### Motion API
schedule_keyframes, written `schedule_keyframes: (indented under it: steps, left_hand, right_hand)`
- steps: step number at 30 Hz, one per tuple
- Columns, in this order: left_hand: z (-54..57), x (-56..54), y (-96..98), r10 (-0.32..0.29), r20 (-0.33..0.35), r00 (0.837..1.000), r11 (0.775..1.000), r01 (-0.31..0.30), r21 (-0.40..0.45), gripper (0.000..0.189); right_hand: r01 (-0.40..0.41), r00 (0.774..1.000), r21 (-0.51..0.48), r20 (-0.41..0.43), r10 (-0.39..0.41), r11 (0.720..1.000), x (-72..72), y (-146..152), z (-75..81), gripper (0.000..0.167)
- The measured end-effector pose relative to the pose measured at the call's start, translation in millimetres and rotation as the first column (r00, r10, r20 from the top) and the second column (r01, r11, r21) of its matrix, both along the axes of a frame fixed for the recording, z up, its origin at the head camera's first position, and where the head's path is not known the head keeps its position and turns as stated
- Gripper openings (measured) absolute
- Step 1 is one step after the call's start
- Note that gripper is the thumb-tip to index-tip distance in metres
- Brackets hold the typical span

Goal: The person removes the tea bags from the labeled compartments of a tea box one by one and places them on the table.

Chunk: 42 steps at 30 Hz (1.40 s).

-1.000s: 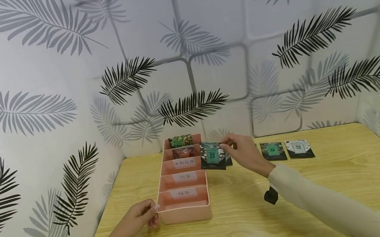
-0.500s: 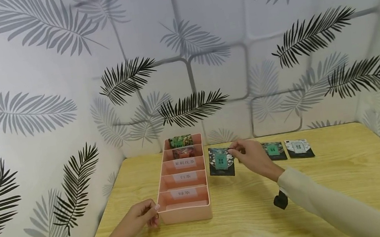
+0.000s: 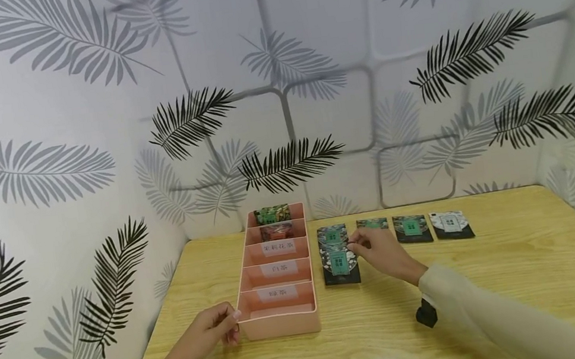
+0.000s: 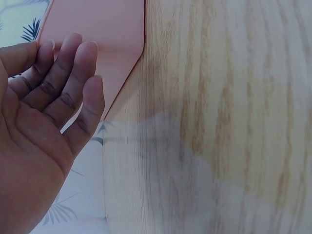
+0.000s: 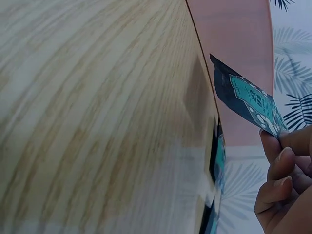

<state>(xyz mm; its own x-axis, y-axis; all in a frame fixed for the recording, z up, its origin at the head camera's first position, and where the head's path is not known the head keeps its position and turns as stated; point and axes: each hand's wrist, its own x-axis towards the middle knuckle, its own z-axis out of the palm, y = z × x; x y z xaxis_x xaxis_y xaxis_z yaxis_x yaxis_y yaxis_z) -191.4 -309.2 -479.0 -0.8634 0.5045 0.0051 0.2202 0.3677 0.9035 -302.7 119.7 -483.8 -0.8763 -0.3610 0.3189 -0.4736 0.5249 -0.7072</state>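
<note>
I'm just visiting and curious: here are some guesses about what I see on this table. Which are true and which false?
1. The right hand pinches a dark tea packet. True.
2. The left hand holds a tea packet too. False: it rests its fingers against the near corner of the pink tray and holds no packet.
3. The pink tray has five compartments in a row. True.
4. Every compartment holds packets. False: only the two farthest ones show packets; the three labelled ones look empty.
5. The held packet is inside the tray. False: it is beside the tray, over the table.
6. Other packets lie flat on the table beyond the right hand. True.
</note>
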Motion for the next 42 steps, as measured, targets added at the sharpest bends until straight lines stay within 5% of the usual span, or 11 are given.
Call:
schedule_keyframes:
  steps: [19, 42]
  left_hand:
    - [-2.5, 0.5, -0.9, 0.009, -0.006, 1.0, 1.0, -0.009, -0.003, 0.034]
    - [1.6, 1.6, 0.0, 0.019, 0.018, 1.0, 1.0, -0.019, -0.004, 0.033]
  right_hand:
    - [0.052, 0.997, 0.099, 0.045, -0.056, 0.994, -15.3, -5.4, -26.5, 0.006]
    - [0.079, 0.986, 0.169, 0.134, -0.102, 0.982, -24.8, -8.3, -36.9, 0.005]
